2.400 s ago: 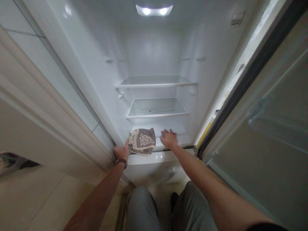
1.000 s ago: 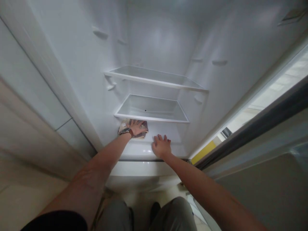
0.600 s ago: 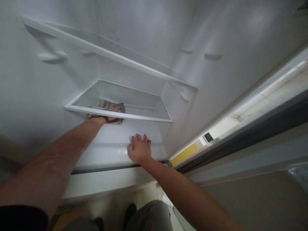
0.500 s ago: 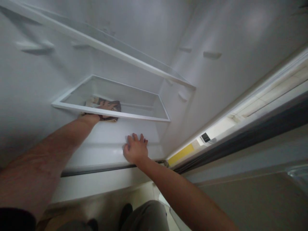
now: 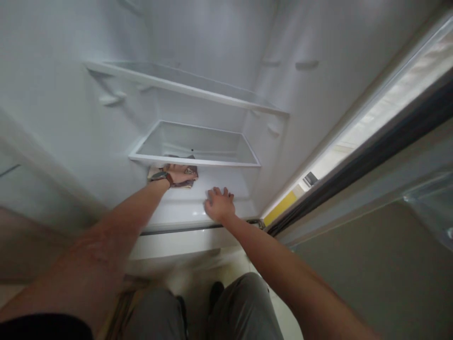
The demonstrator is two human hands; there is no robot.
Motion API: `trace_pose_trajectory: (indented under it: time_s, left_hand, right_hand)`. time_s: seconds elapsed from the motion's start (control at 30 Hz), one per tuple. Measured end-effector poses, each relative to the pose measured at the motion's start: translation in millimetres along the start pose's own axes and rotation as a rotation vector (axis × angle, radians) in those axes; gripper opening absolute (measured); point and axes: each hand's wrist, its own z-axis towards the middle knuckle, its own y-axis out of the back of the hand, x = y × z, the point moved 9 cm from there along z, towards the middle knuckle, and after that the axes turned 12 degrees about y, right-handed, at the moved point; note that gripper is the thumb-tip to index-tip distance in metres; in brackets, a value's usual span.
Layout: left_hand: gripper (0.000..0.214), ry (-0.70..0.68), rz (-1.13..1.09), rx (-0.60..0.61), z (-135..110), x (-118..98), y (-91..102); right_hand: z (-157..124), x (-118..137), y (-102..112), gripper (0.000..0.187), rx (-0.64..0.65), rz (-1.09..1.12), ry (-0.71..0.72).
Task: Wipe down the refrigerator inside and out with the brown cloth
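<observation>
Refrigerator interior (image 5: 208,47) | below front edge of lower shelf (image 5: 212,162): left hand (image 5: 179,175) on patterned cloth (image 5: 193,170), fingers' grip indeterminable | nearer than shelf: right hand (image 5: 219,205), fingers spread

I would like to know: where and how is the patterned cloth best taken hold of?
Probably by the front edge of the cloth, coming from the open front and pinching: it lies low beneath the left hand, and that edge shows outside the lower shelf, which overhangs its rear.

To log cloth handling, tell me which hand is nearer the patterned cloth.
Left. The left hand lies on the cloth; the right hand is apart, to its right.
</observation>
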Motion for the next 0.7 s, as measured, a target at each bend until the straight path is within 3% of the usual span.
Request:
trace_pose_trajectory:
  time_s: [0.37,0.7]
  left_hand:
    - [0.101,0.052,0.186,0.109,-97.8,-4.1,-12.8]
    - [0.095,0.038,0.199,0.139,-144.6,-9.5,-14.0]
  right_hand:
    - [-2.0,-0.5,-0.1,0.046,0.008,0.032,-0.017]
    - [-3.1,0.0,-0.3,0.045,-0.015,0.063,-0.012]
